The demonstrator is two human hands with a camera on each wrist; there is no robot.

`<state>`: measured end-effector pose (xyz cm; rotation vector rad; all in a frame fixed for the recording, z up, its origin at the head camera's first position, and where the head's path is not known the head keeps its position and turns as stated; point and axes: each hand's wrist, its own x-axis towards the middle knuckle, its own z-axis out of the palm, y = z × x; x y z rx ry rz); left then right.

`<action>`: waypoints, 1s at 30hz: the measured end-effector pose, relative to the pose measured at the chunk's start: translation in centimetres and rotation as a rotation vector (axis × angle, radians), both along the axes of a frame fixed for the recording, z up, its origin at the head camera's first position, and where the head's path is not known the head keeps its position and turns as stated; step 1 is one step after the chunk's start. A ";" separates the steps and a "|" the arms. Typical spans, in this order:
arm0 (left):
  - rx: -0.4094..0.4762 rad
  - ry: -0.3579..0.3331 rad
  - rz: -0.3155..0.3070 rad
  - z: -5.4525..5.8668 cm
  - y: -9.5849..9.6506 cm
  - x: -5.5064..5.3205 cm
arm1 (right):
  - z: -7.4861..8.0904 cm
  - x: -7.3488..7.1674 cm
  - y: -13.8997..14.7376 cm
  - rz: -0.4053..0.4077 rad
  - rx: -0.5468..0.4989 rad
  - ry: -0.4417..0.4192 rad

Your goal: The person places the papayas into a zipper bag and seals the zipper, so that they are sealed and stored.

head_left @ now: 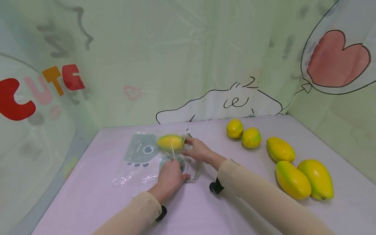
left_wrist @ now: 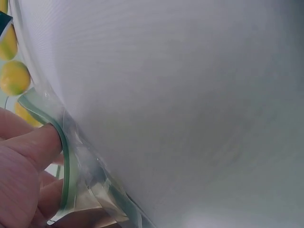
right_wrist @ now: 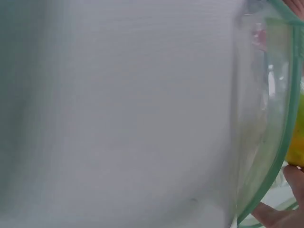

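Note:
A clear zip bag printed with a grey-green cartoon figure lies flat on the table, its mouth toward the right. In that mouth, partly behind the film, is a yellow-green mango. My right hand grips the mango's right end with thumb and fingers. At the near side of the opening, my left hand pinches the bag's edge. The left wrist view shows the thumb against the green zip strip. In the right wrist view, fingertips sit at the mango's lower end, beside the strip.
Two round yellow fruits stand at the back right of the lilac table. Three larger mangoes lie nearer, beyond my right forearm. A printed curtain encloses the back and sides.

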<state>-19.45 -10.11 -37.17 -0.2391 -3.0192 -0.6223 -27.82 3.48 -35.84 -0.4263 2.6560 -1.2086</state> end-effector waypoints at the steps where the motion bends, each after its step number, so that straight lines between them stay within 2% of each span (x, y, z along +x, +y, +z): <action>1: 0.002 0.004 0.000 0.0 0.0 0.0 | 0.0 -0.1 0.1 0.024 -0.003 -0.022; 5: 0.014 0.021 0.000 -0.2 0.1 0.1 | -0.1 -0.4 0.5 0.089 0.022 -0.065; 9: 0.022 0.011 0.019 -0.3 0.3 0.1 | 0.4 -0.2 1.6 0.103 0.088 -0.027; 15: 0.005 -0.026 0.033 -0.1 0.3 0.0 | 2.4 0.6 5.0 0.103 0.083 0.023; 19: 0.001 -0.035 0.027 0.1 0.4 0.1 | 4.5 1.3 9.0 0.056 0.087 0.042; 24: -0.003 -0.024 0.020 0.2 0.0 0.3 | 7.4 2.2 15.3 -0.005 0.104 0.118; 30: 0.000 -0.025 0.023 0.2 -0.2 0.5 | 10.0 4.0 23.4 -0.115 0.180 0.123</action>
